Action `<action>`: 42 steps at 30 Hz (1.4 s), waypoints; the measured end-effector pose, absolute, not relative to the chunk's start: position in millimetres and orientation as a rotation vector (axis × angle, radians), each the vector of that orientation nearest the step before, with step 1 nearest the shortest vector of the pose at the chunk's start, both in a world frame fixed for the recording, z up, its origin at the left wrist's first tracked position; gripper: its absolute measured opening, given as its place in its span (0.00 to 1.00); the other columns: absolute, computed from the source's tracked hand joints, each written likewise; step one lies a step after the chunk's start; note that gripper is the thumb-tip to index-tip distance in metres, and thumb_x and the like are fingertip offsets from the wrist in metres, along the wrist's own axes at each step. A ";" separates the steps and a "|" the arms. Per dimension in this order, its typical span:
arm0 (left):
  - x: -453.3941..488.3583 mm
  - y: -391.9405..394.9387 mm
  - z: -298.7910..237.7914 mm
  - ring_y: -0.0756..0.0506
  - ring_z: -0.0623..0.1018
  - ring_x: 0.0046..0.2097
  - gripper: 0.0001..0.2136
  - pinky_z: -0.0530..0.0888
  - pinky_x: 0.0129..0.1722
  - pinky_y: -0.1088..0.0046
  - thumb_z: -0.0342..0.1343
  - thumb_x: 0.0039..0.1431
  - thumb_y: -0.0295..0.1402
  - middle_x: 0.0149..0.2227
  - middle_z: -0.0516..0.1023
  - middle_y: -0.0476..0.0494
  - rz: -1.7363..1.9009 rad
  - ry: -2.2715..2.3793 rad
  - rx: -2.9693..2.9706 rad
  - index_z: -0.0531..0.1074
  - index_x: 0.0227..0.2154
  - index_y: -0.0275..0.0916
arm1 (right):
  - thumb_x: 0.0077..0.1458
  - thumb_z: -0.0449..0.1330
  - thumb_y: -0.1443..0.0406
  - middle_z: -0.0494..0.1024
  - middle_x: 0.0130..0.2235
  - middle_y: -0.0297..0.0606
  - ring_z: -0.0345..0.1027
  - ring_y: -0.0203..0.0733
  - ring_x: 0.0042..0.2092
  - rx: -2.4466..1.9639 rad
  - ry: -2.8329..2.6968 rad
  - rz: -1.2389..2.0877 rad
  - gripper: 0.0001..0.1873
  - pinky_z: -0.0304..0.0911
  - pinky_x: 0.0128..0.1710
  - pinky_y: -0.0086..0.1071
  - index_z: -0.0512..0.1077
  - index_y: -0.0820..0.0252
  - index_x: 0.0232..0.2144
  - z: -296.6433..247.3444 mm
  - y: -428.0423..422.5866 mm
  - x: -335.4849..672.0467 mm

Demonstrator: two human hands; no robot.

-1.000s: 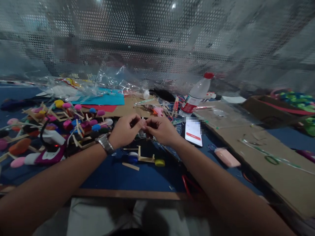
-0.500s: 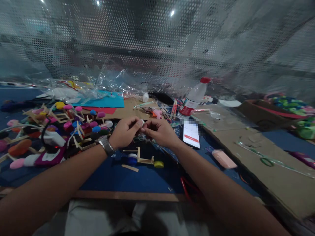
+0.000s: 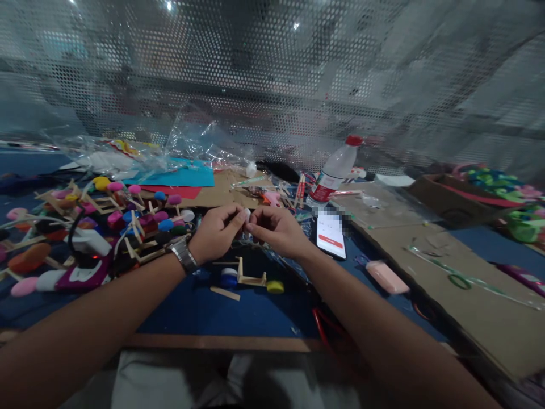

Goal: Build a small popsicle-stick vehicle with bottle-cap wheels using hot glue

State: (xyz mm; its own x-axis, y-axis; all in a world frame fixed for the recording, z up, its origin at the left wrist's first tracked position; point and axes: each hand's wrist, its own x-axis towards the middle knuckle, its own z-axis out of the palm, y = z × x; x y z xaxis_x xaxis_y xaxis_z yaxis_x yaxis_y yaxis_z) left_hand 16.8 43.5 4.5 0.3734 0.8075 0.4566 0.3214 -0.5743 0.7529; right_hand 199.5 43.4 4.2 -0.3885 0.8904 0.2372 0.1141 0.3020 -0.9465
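Note:
Above the blue tabletop, my left hand (image 3: 218,232) and my right hand (image 3: 276,229) meet fingertip to fingertip. Both are closed in a pinch around a small white piece (image 3: 247,214), soft-looking and mostly covered by the fingers. A watch circles my left wrist. Just in front of the hands lies a small construction of wooden sticks (image 3: 252,280), with a blue-and-white round piece (image 3: 229,276) at its left and a yellow round piece (image 3: 275,286) at its right. A loose flat wooden stick (image 3: 225,293) rests nearer the table edge.
Many coloured clay-and-stick pieces (image 3: 136,221) crowd the left, beside a purple power strip (image 3: 83,275) with a plugged-in charger. A phone (image 3: 330,236), a bottle (image 3: 336,170) and a pale pink packet (image 3: 387,277) stand or lie on the right, near flat cardboard (image 3: 481,295).
Both hands stay together, with slight finger movement around the white piece, which shows a little more upright between the fingertips. The camera view has shifted slightly.

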 end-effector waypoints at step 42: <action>18.5 40.3 6.1 0.49 0.70 0.29 0.18 0.66 0.31 0.73 0.47 0.69 0.40 0.25 0.72 0.50 1.125 0.965 2.162 0.67 0.24 0.39 | 0.60 0.55 0.62 0.69 0.23 0.31 0.63 0.39 0.28 -0.923 -1.958 0.681 0.11 0.57 0.31 0.33 0.68 0.55 0.25 2.9 39.0 198.5</action>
State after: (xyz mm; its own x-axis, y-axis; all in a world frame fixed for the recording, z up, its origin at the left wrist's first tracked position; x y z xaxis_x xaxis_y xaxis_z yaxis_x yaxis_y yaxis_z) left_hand 18.5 40.3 6.1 0.4031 0.7804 0.4780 0.3540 -0.6147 0.7049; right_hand 198.5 39.0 2.9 -0.3710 0.8067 0.4601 0.3469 0.5800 -0.7371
